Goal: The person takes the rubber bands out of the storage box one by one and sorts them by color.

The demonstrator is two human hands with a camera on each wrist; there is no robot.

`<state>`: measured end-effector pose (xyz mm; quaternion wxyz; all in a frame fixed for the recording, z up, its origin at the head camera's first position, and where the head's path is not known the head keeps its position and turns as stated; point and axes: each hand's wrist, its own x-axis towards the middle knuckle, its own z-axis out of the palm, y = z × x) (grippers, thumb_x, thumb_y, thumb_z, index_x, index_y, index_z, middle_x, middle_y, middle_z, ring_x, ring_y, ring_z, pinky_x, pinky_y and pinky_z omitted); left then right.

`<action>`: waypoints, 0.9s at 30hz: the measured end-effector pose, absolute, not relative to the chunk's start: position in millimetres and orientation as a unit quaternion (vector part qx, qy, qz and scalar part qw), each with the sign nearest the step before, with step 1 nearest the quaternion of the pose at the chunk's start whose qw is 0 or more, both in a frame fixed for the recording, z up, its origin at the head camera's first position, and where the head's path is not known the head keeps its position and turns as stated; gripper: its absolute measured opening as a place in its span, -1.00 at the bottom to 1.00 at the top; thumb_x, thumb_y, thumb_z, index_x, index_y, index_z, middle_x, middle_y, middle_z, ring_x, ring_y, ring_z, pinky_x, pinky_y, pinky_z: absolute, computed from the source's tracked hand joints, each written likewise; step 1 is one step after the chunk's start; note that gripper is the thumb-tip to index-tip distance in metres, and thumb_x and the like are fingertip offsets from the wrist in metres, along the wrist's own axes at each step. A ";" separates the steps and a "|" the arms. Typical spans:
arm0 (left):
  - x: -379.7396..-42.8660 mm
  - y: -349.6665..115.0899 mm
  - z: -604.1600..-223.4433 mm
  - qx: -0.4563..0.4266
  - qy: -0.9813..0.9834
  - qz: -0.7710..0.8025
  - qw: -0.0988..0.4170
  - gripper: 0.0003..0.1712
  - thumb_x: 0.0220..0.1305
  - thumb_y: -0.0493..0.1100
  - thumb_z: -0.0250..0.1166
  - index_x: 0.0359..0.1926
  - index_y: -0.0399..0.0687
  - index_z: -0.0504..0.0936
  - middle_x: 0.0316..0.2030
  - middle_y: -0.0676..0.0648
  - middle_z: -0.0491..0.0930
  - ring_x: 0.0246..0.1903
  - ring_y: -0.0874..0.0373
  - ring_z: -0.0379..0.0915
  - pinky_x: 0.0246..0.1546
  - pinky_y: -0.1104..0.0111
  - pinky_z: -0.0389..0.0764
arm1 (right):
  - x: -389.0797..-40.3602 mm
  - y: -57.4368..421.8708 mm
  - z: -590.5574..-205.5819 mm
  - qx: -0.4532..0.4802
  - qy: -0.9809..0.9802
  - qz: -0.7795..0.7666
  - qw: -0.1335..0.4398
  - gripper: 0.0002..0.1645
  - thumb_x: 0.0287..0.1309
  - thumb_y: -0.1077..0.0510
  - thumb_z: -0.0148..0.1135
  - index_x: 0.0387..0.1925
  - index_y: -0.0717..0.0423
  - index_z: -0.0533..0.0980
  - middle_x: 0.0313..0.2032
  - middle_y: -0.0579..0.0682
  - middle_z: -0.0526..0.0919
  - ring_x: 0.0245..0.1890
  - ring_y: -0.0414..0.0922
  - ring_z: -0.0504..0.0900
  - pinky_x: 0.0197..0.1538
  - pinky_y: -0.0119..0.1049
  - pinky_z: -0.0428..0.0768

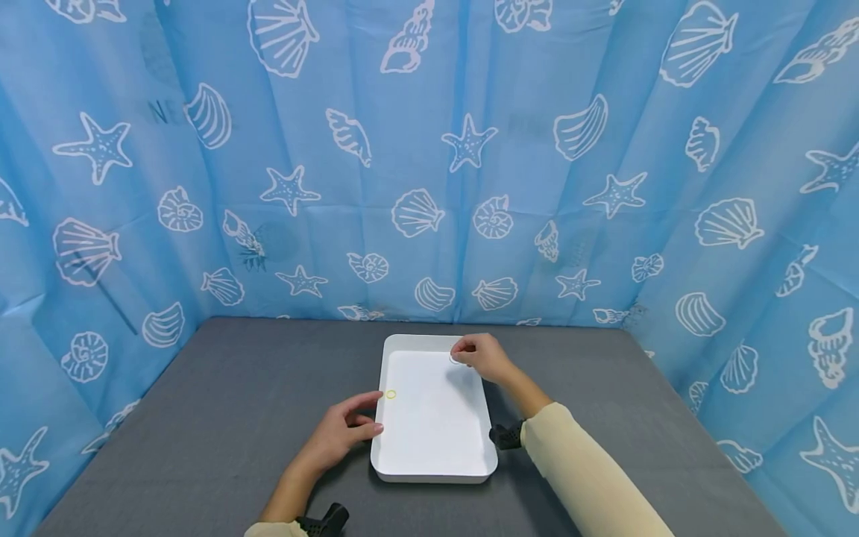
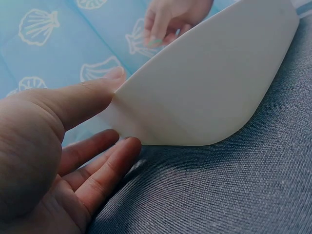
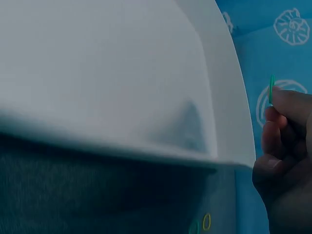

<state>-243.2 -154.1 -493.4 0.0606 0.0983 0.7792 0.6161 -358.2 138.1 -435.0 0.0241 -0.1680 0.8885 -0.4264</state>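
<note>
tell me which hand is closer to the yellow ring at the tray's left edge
Left. The left hand has its fingertips at the left side of the tray, just beside the yellow ring; the right hand is farther off, by the far right corner, pinching a green ring.

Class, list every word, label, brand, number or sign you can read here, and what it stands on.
"N": faint, on the left of the blue curtain in the head view; any letter beside it is unclear.
Other faint print on the curtain: too blurred to read.
White tray: none visible.

Dim right-wrist view, seemingly slightly blurred
</note>
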 end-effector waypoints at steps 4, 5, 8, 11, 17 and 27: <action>-242.9 -153.8 -494.3 0.098 0.780 0.615 0.061 -0.33 0.21 -0.25 0.39 0.33 -0.19 0.41 0.21 -0.33 0.41 -0.18 0.03 0.55 -0.21 0.28 0.55 | -358.7 151.3 -437.8 -0.159 0.888 -0.430 0.009 -0.94 0.23 0.28 0.27 -0.33 0.21 0.64 -0.45 -0.05 0.60 -0.46 -0.13 0.48 -0.35 -0.24 0.48; -242.9 -153.9 -494.5 0.100 0.781 0.614 0.061 -0.33 0.21 -0.24 0.39 0.33 -0.20 0.41 0.21 -0.33 0.41 -0.18 0.02 0.55 -0.21 0.28 0.55 | -358.6 154.9 -438.5 -0.157 0.888 -0.433 0.005 -0.93 0.23 0.28 0.27 -0.33 0.21 0.64 -0.45 -0.04 0.60 -0.46 -0.12 0.48 -0.35 -0.24 0.48; -242.2 -154.3 -494.1 0.101 0.781 0.613 0.060 -0.34 0.21 -0.22 0.39 0.32 -0.18 0.42 0.20 -0.32 0.42 -0.18 0.04 0.55 -0.21 0.29 0.55 | -357.2 165.5 -440.0 -0.149 0.885 -0.441 -0.002 -0.92 0.24 0.29 0.26 -0.31 0.24 0.63 -0.44 -0.02 0.60 -0.48 -0.11 0.47 -0.36 -0.23 0.47; -241.7 -155.0 -493.5 0.105 0.785 0.608 0.059 -0.34 0.20 -0.19 0.40 0.31 -0.15 0.43 0.20 -0.30 0.42 -0.18 0.05 0.55 -0.20 0.29 0.55 | -356.0 176.3 -442.3 -0.150 0.885 -0.441 -0.010 -0.89 0.26 0.29 0.23 -0.27 0.29 0.62 -0.44 0.01 0.60 -0.49 -0.06 0.48 -0.39 -0.22 0.47; -242.5 -155.5 -493.4 0.100 0.784 0.609 0.062 -0.34 0.19 -0.17 0.41 0.31 -0.10 0.44 0.21 -0.27 0.43 -0.18 0.05 0.55 -0.18 0.29 0.54 | -356.3 193.7 -449.6 -0.143 0.887 -0.438 -0.032 -0.88 0.25 0.29 0.24 -0.27 0.31 0.62 -0.40 0.03 0.62 -0.45 -0.05 0.52 -0.35 -0.20 0.48; -243.3 -155.9 -493.8 0.096 0.783 0.611 0.067 -0.33 0.18 -0.18 0.42 0.32 -0.12 0.44 0.21 -0.27 0.42 -0.18 0.05 0.54 -0.19 0.29 0.54 | -355.2 219.3 -465.0 -0.110 0.901 -0.415 -0.064 -0.90 0.22 0.30 0.27 -0.33 0.32 0.63 -0.40 0.06 0.64 -0.46 -0.15 0.47 -0.35 -0.26 0.45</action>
